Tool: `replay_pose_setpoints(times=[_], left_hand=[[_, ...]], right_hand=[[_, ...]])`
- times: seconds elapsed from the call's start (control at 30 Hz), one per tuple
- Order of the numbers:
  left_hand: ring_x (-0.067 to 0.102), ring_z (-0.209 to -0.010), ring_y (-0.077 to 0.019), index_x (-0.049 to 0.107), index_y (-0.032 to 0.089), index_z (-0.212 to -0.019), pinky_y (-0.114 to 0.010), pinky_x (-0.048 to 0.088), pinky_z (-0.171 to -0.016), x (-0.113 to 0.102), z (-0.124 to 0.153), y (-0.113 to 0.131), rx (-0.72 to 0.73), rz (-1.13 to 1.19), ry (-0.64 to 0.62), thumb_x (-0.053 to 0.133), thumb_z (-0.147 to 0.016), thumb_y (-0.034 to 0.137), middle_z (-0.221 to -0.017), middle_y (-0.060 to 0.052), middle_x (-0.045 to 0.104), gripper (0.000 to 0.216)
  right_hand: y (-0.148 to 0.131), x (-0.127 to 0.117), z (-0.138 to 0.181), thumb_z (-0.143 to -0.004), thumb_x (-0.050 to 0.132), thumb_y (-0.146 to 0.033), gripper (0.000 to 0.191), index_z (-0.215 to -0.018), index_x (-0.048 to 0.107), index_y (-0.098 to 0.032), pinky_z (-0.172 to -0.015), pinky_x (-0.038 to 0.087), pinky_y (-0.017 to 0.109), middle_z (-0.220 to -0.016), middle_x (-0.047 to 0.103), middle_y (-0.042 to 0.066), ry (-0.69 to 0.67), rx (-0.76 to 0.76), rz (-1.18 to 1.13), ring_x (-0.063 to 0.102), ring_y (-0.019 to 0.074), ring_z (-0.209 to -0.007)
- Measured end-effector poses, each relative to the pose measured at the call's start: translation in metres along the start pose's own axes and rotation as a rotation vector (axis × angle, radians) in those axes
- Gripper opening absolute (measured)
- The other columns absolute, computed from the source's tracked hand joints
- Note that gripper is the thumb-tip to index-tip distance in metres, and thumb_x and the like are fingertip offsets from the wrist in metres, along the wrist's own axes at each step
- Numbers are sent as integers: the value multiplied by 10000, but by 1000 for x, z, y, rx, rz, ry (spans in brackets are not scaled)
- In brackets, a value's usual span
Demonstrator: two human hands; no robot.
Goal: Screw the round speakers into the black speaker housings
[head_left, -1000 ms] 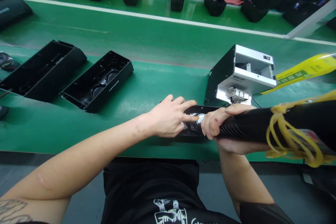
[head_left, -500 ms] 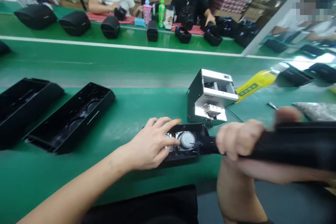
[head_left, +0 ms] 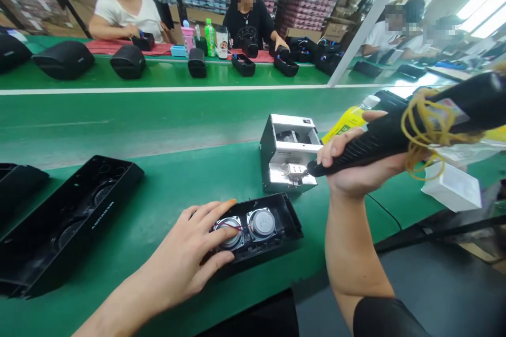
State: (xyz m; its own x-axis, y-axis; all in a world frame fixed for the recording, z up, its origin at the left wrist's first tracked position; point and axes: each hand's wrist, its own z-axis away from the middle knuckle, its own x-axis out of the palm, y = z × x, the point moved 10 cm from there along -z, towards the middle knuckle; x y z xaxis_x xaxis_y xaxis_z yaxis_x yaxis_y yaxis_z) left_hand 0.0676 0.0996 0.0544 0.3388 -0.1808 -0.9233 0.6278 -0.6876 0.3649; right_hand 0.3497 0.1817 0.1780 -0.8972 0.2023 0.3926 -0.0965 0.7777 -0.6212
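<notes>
My left hand lies spread on a black speaker housing at the near edge of the green bench, its fingers resting on the left one of two round silver speaker drivers. My right hand is closed round a black electric screwdriver wrapped with yellow rubber bands. The screwdriver's tip sits at the front of a small silver screw feeder box, just behind the housing.
Two empty black speaker shells lie to the left. A yellow bottle lies behind the feeder, a white box to the right. Across the green conveyor, other people work among black speakers and drink bottles.
My right hand lifted the screwdriver off the housing and moved its tip up to the screw feeder. My left hand stayed on the housing. The view tilted upward.
</notes>
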Motion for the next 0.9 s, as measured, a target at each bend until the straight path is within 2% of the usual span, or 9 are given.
replay_pose_setpoints(times=[0.13, 0.27, 0.33, 0.4, 0.53, 0.73, 0.9], left_hand=[[398, -1530, -368, 633, 347, -1396, -586, 457, -1145, 0, 3, 0, 16, 7, -63, 627, -1013, 569, -1760, -30, 306, 442], [376, -1546, -399, 581, 340, -1470, -612, 457, -1137, 0, 3, 2, 50, -1, -82, 662, -941, 706, -1778, -57, 259, 649], [396, -1536, -417, 574, 334, -1484, -629, 460, -1124, -1, 2, 4, 59, -27, -75, 709, -917, 680, -1770, -75, 278, 677], [417, -1524, -427, 588, 322, -1473, -639, 461, -1113, -1, 2, 5, 59, -52, -65, 752, -914, 560, -1757, -94, 307, 630], [410, -1528, -409, 618, 293, -1421, -623, 462, -1107, 1, 2, 6, 41, -33, -47, 717, -903, 347, -1746, -106, 332, 530], [408, -1527, -382, 616, 301, -1407, -612, 437, -1123, 0, 1, 4, 37, 15, -15, 689, -893, 321, -1747, -75, 335, 519], [405, -1524, -375, 620, 302, -1399, -609, 414, -1129, -1, 1, 3, 35, 36, -4, 688, -891, 335, -1746, -79, 335, 514]], right_hand=[[4, 3, 3, -921, 397, -878, 686, -1026, 663, -254, -293, 283, 232, -507, 498, -62, 7, 40, 10, 357, 128, -304], [12, 5, 5, -904, 467, -852, 626, -1035, 673, -275, -309, 310, 244, -533, 493, -63, -39, 74, -2, 378, 138, -326], [14, 4, 6, -907, 480, -845, 613, -1039, 691, -285, -305, 299, 246, -533, 487, -61, -49, 66, -2, 367, 140, -324], [12, 3, 7, -910, 493, -837, 608, -1054, 714, -290, -301, 289, 248, -527, 485, -58, -59, 58, -13, 354, 138, -320], [14, 6, 9, -848, 666, -762, 560, -1132, 730, -283, -340, 379, 266, -566, 558, -42, -119, 160, -42, 445, 148, -369], [3, 3, 12, -894, 482, -867, 714, -1153, 692, -235, -275, 317, 236, -509, 498, -59, -84, 73, 9, 369, 128, -288], [-3, 1, 12, -858, 544, -849, 702, -1196, 695, -252, -272, 331, 239, -505, 502, -63, -118, 95, -7, 382, 136, -293]])
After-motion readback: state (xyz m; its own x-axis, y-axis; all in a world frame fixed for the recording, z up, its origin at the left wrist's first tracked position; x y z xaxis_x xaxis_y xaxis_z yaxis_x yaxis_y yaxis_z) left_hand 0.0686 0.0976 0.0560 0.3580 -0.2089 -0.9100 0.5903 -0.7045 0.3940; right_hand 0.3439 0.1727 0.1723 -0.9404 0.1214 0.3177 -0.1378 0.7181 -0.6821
